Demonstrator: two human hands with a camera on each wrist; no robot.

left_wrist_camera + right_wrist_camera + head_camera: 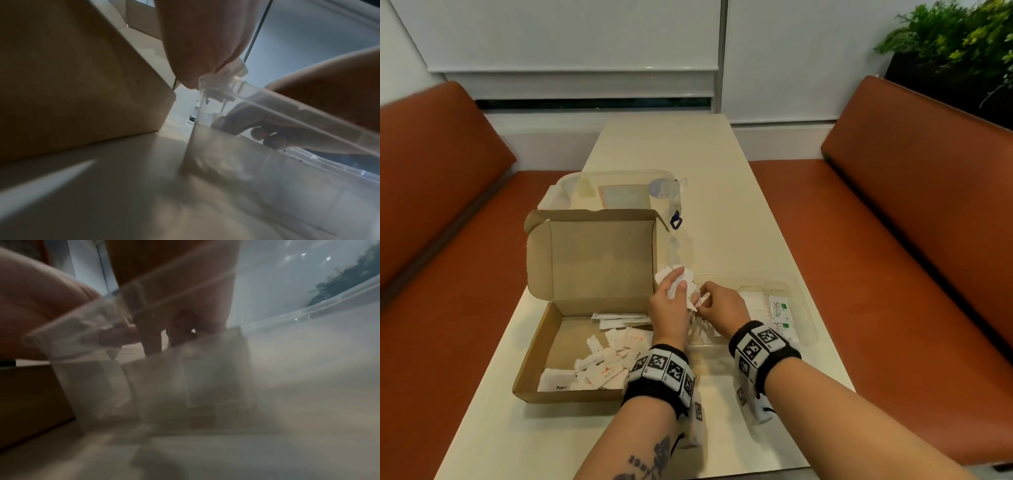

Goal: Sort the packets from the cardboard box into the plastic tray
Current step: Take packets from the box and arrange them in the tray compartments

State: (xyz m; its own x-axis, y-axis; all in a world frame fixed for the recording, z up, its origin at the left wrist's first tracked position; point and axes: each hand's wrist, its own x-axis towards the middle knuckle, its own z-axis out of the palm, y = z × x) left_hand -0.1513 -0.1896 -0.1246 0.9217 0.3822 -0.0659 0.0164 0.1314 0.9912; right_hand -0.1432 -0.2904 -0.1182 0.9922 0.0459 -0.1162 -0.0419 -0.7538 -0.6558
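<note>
An open cardboard box (551,342) lies on the table with several white packets (606,363) inside. To its right stands a clear plastic tray (803,308) holding Stevia packets (779,306). My left hand (671,305) grips a bunch of white packets (678,281) above the tray's left end. My right hand (717,303) pinches one white packet (703,298) out of that bunch. In the left wrist view a packet (232,69) sticks out under my left hand above the tray rim (287,104). The right wrist view is blurred, and my fingers (152,340) show behind the tray wall (92,369).
A clear plastic lidded container (616,190) sits behind the box's raised lid (590,257). Orange bench seats (893,240) flank the long cream table (705,178). A green plant (955,44) stands at the far right.
</note>
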